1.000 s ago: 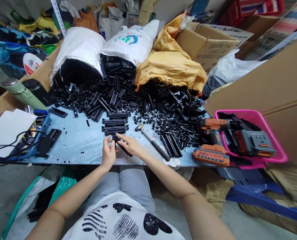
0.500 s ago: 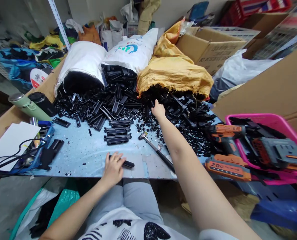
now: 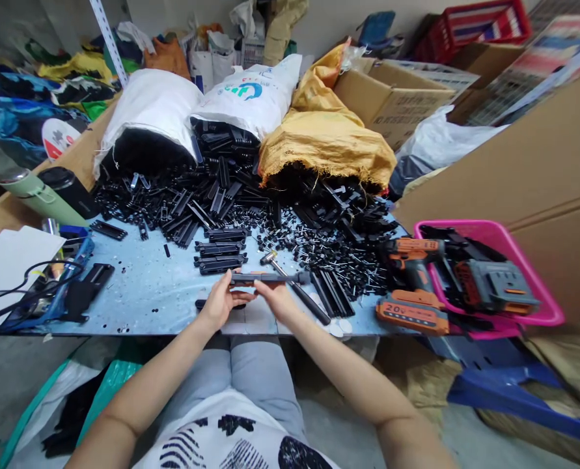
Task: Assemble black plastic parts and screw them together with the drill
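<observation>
A long black plastic bar (image 3: 269, 278) is held level just above the front of the blue table (image 3: 143, 286). My left hand (image 3: 219, 305) pinches its left part and my right hand (image 3: 276, 299) grips it near the middle. Under my hands a smaller black part (image 3: 200, 304) lies on the table. A small hammer (image 3: 297, 287) rests just right of my right hand. Three assembled black bars (image 3: 220, 249) lie in a stack behind my hands.
A big heap of loose black parts (image 3: 270, 208) spills from two white sacks (image 3: 196, 104) and a yellow sack (image 3: 326, 140). An orange drill (image 3: 411, 280) and pink basket (image 3: 495, 273) stand at right. Green bottle (image 3: 38, 194), cables (image 3: 26, 286) and white sheet at left.
My right hand came back from the parts heap with a long black bar. My left hand left the small part on the table and took the bar's left end.
</observation>
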Available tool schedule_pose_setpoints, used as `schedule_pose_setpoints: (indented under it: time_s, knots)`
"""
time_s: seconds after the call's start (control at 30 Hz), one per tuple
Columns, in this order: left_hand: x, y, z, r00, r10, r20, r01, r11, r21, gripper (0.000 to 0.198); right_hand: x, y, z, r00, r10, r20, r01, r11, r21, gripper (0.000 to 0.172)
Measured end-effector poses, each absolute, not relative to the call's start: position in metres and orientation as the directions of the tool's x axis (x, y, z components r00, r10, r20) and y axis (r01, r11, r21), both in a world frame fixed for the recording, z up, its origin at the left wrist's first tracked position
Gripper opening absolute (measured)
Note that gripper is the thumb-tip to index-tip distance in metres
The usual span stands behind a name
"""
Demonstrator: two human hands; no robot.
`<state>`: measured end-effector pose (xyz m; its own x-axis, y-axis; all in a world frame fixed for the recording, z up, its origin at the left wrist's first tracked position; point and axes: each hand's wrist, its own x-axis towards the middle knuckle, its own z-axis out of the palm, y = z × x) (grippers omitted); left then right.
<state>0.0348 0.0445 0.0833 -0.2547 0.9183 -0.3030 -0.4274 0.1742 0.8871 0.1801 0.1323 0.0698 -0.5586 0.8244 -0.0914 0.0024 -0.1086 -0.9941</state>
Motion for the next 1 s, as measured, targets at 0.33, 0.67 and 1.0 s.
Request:
schedule_pose_setpoints:
  time_s: [0.33, 0.67, 1.0]
  knots:
    - [0.048, 0.015, 0.074, -0.275, 0.959, -0.063, -0.026, 0.058, 0.998, 0.041, 0.226, 0.086, 0.105, -0.772, 0.633, 0.063, 0.507, 0.672, -0.539, 0.037]
    - [0.006, 0.028, 0.058, 0.212, 0.970, -0.116, 0.857, -0.128, 0.499, 0.065, 0.231, 0.103, 0.062, -0.904, 0.366, -0.222, 0.411, 0.886, -0.213, 0.031]
    - [0.018, 0.021, 0.046, 0.191, 0.980, 0.045, 0.905, -0.194, 0.377, 0.059, 0.223, 0.090, 0.071, -0.881, 0.455, -0.130, 0.464, 0.884, -0.052, 0.035]
